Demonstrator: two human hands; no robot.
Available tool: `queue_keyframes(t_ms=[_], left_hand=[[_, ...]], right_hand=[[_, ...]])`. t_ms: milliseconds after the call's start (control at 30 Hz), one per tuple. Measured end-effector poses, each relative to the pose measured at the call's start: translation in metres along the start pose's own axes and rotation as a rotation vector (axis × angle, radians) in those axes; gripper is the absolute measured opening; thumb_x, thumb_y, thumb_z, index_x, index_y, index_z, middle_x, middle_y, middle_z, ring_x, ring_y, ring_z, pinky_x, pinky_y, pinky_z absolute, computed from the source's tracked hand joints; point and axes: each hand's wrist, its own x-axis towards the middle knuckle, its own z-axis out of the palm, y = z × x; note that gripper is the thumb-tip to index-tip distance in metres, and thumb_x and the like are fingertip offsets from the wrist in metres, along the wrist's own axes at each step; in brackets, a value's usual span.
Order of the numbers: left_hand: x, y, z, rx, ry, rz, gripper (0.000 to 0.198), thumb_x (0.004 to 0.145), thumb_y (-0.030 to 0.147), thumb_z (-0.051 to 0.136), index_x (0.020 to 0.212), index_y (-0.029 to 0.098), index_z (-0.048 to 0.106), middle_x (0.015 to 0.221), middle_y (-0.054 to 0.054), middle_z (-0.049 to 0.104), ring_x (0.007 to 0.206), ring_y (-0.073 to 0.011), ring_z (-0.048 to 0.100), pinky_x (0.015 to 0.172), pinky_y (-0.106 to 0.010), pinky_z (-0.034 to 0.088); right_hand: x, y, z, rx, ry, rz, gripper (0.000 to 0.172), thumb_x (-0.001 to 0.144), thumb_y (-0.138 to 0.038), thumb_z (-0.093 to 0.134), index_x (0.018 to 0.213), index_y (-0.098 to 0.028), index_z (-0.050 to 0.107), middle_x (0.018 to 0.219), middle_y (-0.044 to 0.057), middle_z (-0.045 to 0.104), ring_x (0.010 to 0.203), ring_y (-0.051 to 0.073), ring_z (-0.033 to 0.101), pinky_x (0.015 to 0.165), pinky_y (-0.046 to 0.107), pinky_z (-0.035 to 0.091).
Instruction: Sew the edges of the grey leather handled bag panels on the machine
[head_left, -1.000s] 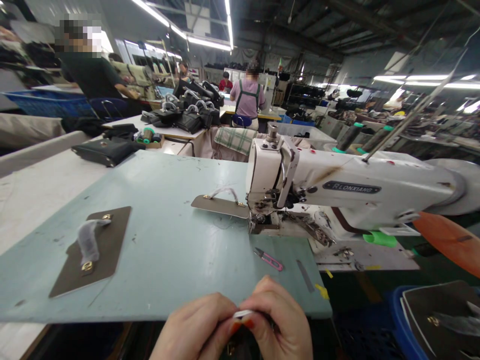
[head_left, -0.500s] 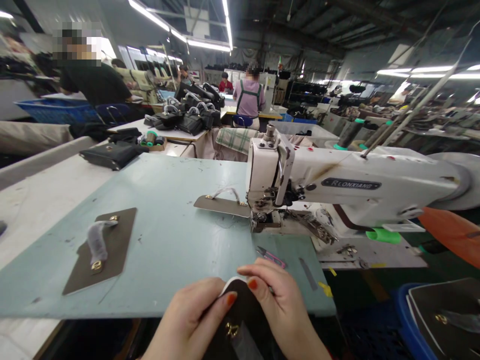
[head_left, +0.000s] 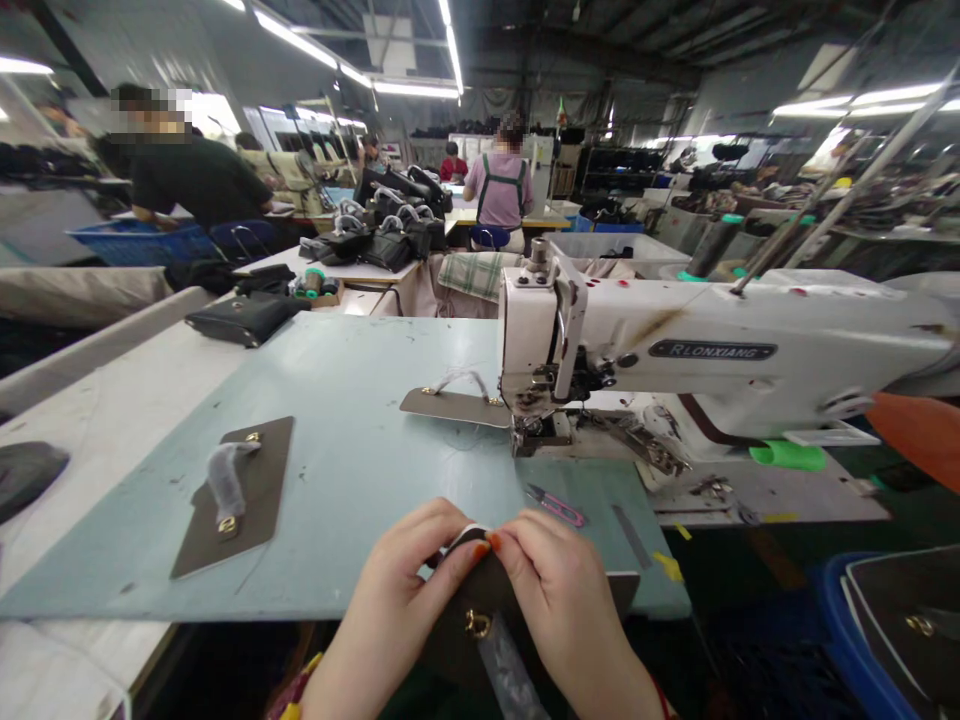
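Note:
My left hand [head_left: 412, 575] and my right hand [head_left: 559, 580] pinch the white-edged top rim of a dark brown panel [head_left: 450, 640], thumbs nearly meeting. A gold ring fitting and a plastic-wrapped handle [head_left: 510, 675] are on that panel, below my fingers. Just beyond my right hand, pink-handled thread snips [head_left: 555, 505] lie on the green tabletop [head_left: 337, 480]. Another brown panel [head_left: 270, 500] with a wrapped handle rests to the left. A third panel [head_left: 450, 407] lies against the base of the white sewing machine [head_left: 705, 350].
A blue bin [head_left: 832, 610] holding similar panels stands at the lower right. Yellow scraps [head_left: 667, 567] lie at the table's right corner. A black bag [head_left: 247, 318] is at the back left. People sit at tables farther off, near piled black bags [head_left: 390, 240].
Both hands have drawn closer together on the rim, and more of the held panel's right side shows. The view has shifted slightly, moving the table and left panel rightward.

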Motion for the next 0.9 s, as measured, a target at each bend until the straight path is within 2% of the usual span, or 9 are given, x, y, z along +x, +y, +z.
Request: queue_keyframes(t_ms=[133, 300, 400, 533, 633, 733, 800, 900], left_hand=[[-0.003, -0.002, 0.004, 0.079, 0.053, 0.066, 0.024, 0.094, 0.022, 0.049, 0.075, 0.017, 0.062, 0.069, 0.000, 0.056, 0.064, -0.0118, 0.055, 0.060, -0.021, 0.042], [-0.010, -0.002, 0.005, 0.095, 0.118, 0.087, 0.021, 0.093, 0.017, 0.049, 0.077, 0.019, 0.063, 0.067, 0.000, 0.057, 0.063, -0.0117, 0.055, 0.058, -0.019, 0.042], [-0.015, -0.004, -0.002, 0.018, 0.156, -0.002, 0.021, 0.092, 0.023, 0.052, 0.074, 0.020, 0.061, 0.067, 0.001, 0.057, 0.063, -0.0130, 0.054, 0.058, -0.020, 0.042], [-0.017, -0.014, -0.023, -0.112, 0.313, -0.261, 0.024, 0.089, 0.036, 0.057, 0.071, 0.021, 0.058, 0.068, 0.002, 0.053, 0.064, -0.0147, 0.049, 0.057, -0.021, 0.040], [-0.015, -0.024, -0.037, -0.119, 0.375, -0.344, 0.028, 0.085, 0.043, 0.061, 0.069, 0.021, 0.056, 0.068, 0.002, 0.051, 0.066, -0.0149, 0.047, 0.057, -0.021, 0.039], [-0.013, -0.036, -0.040, -0.117, 0.383, -0.377, 0.032, 0.084, 0.047, 0.062, 0.066, 0.021, 0.056, 0.067, 0.002, 0.051, 0.067, -0.0149, 0.048, 0.058, -0.020, 0.039], [-0.013, -0.046, -0.038, -0.154, 0.435, -0.437, 0.030, 0.082, 0.048, 0.064, 0.071, 0.021, 0.060, 0.071, 0.002, 0.056, 0.072, -0.0158, 0.051, 0.062, -0.020, 0.042], [-0.014, -0.065, -0.034, -0.230, 0.535, -0.569, 0.030, 0.077, 0.051, 0.069, 0.084, 0.022, 0.068, 0.083, 0.002, 0.067, 0.082, -0.0181, 0.056, 0.068, -0.021, 0.045]], right_hand=[[-0.001, -0.001, 0.002, -0.038, -0.040, 0.031, 0.037, 0.101, -0.030, 0.037, 0.069, -0.018, 0.052, 0.069, 0.001, 0.055, 0.063, 0.013, 0.052, 0.057, 0.024, 0.029], [-0.001, -0.004, 0.001, -0.094, -0.130, -0.076, 0.029, 0.102, -0.032, 0.037, 0.081, -0.020, 0.054, 0.076, -0.001, 0.062, 0.071, 0.014, 0.056, 0.061, 0.025, 0.029], [0.001, 0.003, -0.006, -0.142, -0.162, -0.123, 0.032, 0.101, -0.035, 0.039, 0.076, -0.019, 0.052, 0.071, -0.001, 0.060, 0.068, 0.013, 0.055, 0.060, 0.025, 0.028], [-0.004, 0.027, -0.021, -0.129, -0.240, -0.097, 0.037, 0.101, -0.037, 0.040, 0.073, -0.018, 0.054, 0.069, 0.000, 0.060, 0.066, 0.013, 0.055, 0.060, 0.025, 0.029], [-0.015, 0.049, -0.029, 0.018, -0.289, 0.009, 0.040, 0.101, -0.040, 0.038, 0.073, -0.017, 0.057, 0.069, 0.000, 0.059, 0.066, 0.013, 0.054, 0.060, 0.024, 0.030], [-0.023, 0.068, -0.029, 0.256, -0.242, 0.155, 0.038, 0.096, -0.046, 0.048, 0.074, -0.017, 0.060, 0.067, 0.000, 0.057, 0.064, 0.012, 0.053, 0.058, 0.022, 0.032], [-0.026, 0.078, -0.024, 0.498, -0.188, 0.306, 0.035, 0.087, -0.050, 0.060, 0.076, -0.017, 0.061, 0.066, -0.001, 0.057, 0.063, 0.012, 0.053, 0.056, 0.021, 0.034], [-0.028, 0.087, -0.011, 0.889, -0.145, 0.479, 0.035, 0.079, -0.051, 0.068, 0.090, -0.018, 0.064, 0.076, 0.000, 0.063, 0.069, 0.015, 0.059, 0.062, 0.022, 0.043]])
